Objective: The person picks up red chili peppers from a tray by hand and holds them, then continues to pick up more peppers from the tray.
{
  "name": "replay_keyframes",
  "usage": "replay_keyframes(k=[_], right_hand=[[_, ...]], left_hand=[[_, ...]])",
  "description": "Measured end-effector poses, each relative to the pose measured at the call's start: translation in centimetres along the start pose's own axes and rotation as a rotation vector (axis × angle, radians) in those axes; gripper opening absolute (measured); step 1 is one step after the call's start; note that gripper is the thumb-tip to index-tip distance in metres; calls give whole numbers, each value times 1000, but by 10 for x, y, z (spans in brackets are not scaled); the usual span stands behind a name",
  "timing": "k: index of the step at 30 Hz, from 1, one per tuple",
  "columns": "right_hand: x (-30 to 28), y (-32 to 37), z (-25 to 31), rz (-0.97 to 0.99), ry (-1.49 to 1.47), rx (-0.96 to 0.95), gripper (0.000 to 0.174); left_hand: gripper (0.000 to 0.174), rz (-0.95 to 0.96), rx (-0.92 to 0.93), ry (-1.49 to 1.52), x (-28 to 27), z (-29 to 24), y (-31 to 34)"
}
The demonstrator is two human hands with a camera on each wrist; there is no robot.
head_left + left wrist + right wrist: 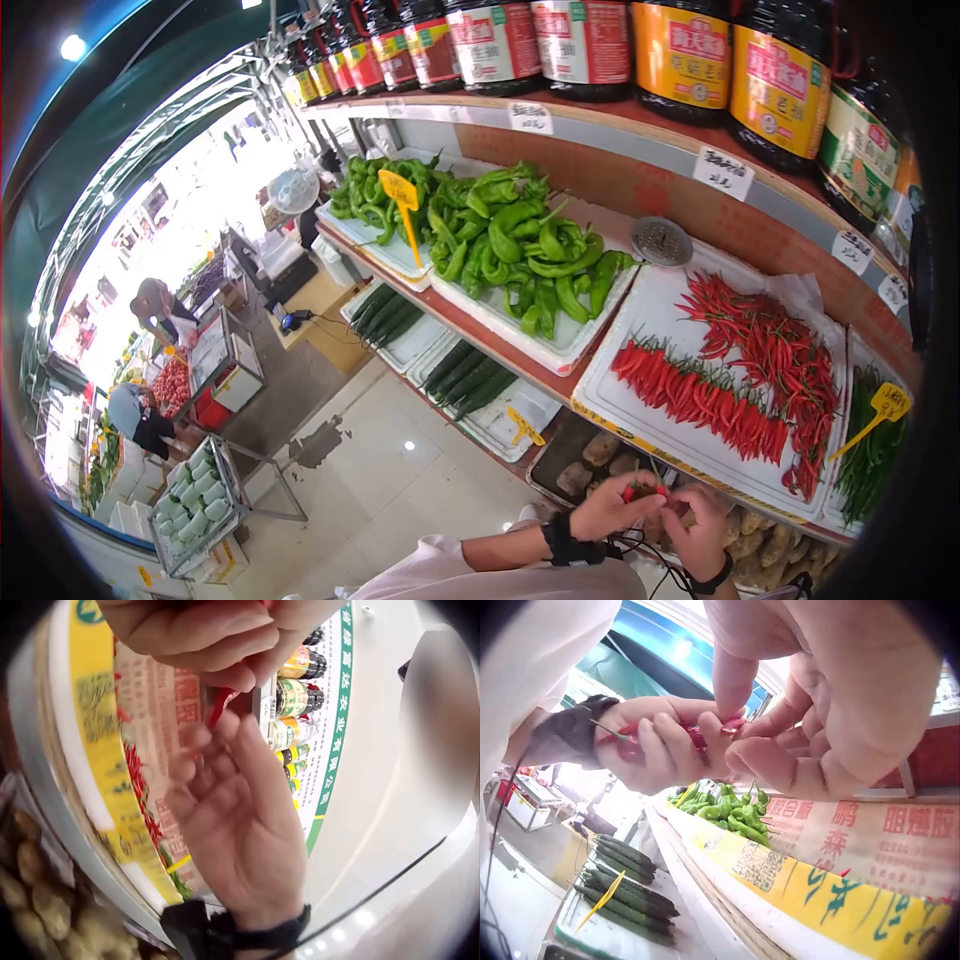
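Over the lower shelf, my left hand (606, 508) grips a few red chili peppers (631, 745), its fingers curled round them. One green stem (609, 730) sticks out from the wrist side of that hand. My right hand (697, 528) meets it from the other side, thumb and forefinger pinching at the red tips. In the left wrist view the right hand (241, 814) is blurred, palm showing, its fingertips at a red chili (223, 705). Behind the hands, a white tray (600, 385) holds a neat row of red chilies (700, 400) and a loose heap (770, 335).
Green peppers (530, 245) fill trays to the left, with cucumbers (465, 378) on the lower shelf. Potatoes (600, 448) lie below the hands. A metal strainer-like disc (661, 242) stands behind the chili tray. Sauce bottles (780, 75) line the top shelf.
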State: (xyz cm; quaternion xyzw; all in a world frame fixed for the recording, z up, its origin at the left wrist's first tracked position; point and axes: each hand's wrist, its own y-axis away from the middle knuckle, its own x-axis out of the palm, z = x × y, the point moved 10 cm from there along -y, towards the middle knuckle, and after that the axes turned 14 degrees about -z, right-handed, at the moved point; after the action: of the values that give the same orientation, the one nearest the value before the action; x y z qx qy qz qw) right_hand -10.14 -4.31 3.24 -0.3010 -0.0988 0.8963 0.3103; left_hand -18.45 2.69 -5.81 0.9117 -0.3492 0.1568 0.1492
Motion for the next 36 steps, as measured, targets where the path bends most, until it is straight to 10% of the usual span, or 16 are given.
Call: replay_keyframes(k=[2,3,8,17,30,36], right_hand=[[-1,-6,15,4,-28,-105,18],[0,0,5,32,-58,-58,19],[-9,20,-12,88,-196,90,15],[-28,50,-32,160,-289,48,10],[-46,57,-43,134,-324,32,8],[-47,39,-36,115,-396,120,25]], left_hand=[[14,-33,403,-311,-17,-52,-9],[11,-83,118,-396,-33,-53,-18],[23,-185,511,-799,-60,-161,-63],[37,-126,502,-1489,-61,-136,-181],[27,-190,340,-1400,-63,-136,-168],[13,280,-20,-769,27,-75,-47]])
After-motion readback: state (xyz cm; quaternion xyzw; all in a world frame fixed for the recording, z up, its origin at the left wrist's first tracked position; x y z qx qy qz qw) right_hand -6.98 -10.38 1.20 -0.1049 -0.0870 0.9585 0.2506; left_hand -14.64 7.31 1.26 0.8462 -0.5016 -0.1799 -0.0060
